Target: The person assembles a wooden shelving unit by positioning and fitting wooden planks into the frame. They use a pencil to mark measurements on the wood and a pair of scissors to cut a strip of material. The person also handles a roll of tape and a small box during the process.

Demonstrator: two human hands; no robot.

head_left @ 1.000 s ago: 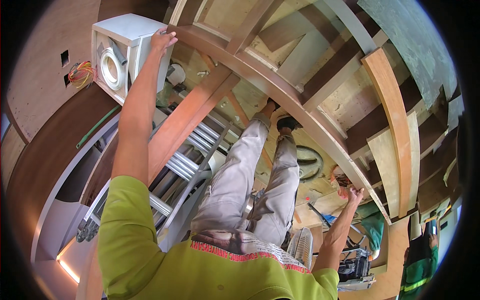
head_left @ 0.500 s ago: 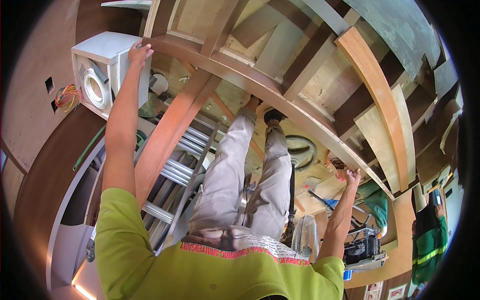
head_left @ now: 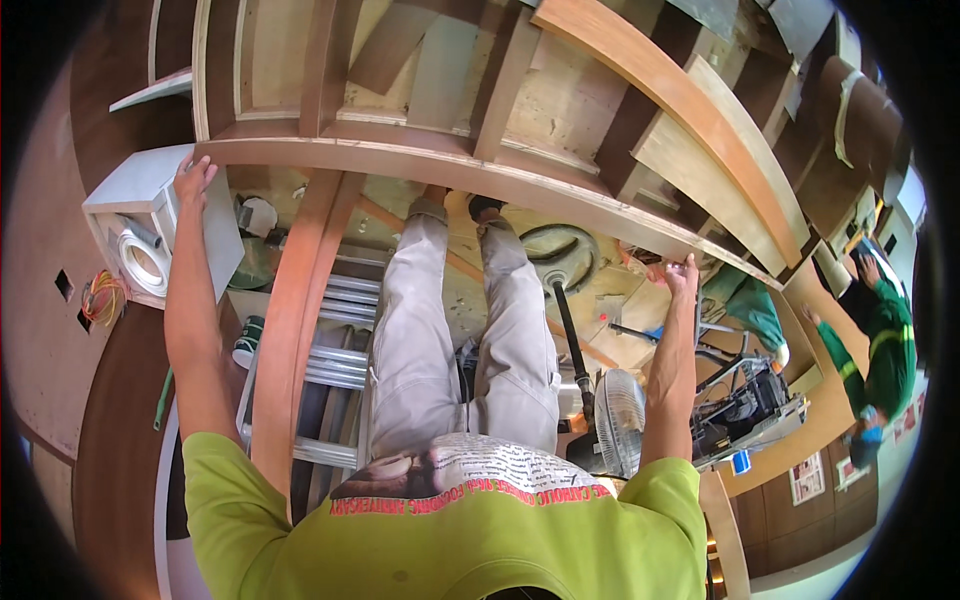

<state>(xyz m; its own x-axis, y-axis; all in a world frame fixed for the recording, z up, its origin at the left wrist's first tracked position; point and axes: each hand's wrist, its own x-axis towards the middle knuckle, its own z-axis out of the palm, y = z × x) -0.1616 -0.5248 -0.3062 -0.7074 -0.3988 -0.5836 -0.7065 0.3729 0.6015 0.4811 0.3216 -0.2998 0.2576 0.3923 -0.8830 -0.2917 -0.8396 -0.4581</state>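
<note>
A large brown wooden cabinet frame (head_left: 440,160), divided into open compartments, stretches in front of me. At its left corner, my left hand (head_left: 195,182) is closed on the near edge, beside a white box (head_left: 215,235). Farther right along the same edge, my right hand (head_left: 682,276) grips the frame, its fingers partly hidden. A curved orange-brown wooden strip (head_left: 680,95) and a pale plywood piece (head_left: 700,185) lie across the frame's right part.
An aluminium ladder (head_left: 340,365) and a reddish-brown board (head_left: 305,300) lie left of my legs. A fan (head_left: 620,420) with a round base (head_left: 560,260) and a black machine (head_left: 750,405) are at right. A person in green (head_left: 890,340) is at far right.
The frame's near edge now runs more level across the view, and surroundings have shifted left. Both hands keep their hold. The person in green shows more, with an arm reaching out.
</note>
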